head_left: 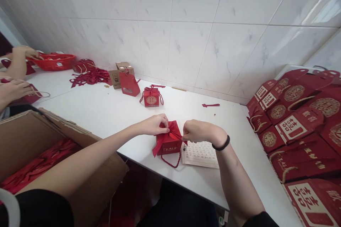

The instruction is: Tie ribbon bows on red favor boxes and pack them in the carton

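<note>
A small red gift box (171, 148) with gold lettering sits near the table's front edge, its twisted cord handle hanging down in front. A red ribbon (174, 131) lies across its top. My left hand (157, 125) pinches the ribbon at the box's upper left. On the other side, my right hand (194, 131) has its fingers closed on the ribbon's right end. Under my right wrist, a sheet with handwriting (201, 156) lies on the table, partly covered by the hand and forearm.
Red gift boxes (293, 127) are stacked along the right. Behind my hands stand a small red box (151, 97) and a red pouch-shaped box (130, 84). A cardboard carton (106, 156) holds red ribbons at left. Another person's hands (16, 92) work at far left, near a red basket (57, 63).
</note>
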A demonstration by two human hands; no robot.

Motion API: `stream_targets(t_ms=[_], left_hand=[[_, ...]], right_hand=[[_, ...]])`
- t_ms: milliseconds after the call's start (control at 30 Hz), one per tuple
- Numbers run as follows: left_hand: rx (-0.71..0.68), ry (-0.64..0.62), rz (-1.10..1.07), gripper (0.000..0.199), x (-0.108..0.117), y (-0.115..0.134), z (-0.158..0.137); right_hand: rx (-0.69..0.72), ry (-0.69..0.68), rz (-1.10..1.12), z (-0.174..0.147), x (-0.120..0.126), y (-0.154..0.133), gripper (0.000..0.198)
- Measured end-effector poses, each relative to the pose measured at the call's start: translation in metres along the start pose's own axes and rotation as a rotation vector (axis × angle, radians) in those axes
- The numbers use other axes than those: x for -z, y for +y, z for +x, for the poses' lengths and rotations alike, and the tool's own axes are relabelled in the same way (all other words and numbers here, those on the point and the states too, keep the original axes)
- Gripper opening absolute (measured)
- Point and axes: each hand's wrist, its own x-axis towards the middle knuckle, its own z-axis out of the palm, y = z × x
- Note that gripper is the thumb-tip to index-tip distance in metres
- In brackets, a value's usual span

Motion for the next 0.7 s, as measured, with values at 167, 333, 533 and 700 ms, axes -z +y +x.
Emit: stream_targets(t_ms=[167, 333, 533, 700], left_hand=[[-0.014, -0.008, 0.010, 0.021, 0.000, 0.002, -0.001], [-0.010, -0.011, 0.019, 0.021, 0.000, 0.001, -0.001], [-0.019, -0.020, 0.009, 0.020, 0.001, 0.001, 0.000], [-0.043, -0.025, 0.016, 0.019, 0.001, 0.001, 0.000]], right_hand=[[0.042, -0.016, -0.036, -0.003, -0.001, -0.004, 0.028], [0.114, 0.039, -0.125, -0.011, -0.002, -0.004, 0.030], [0.138, 0.068, -0.164, -0.022, -0.004, -0.004, 0.028], [0.196, 0.053, -0.212, -0.028, -0.006, -0.008, 0.028]])
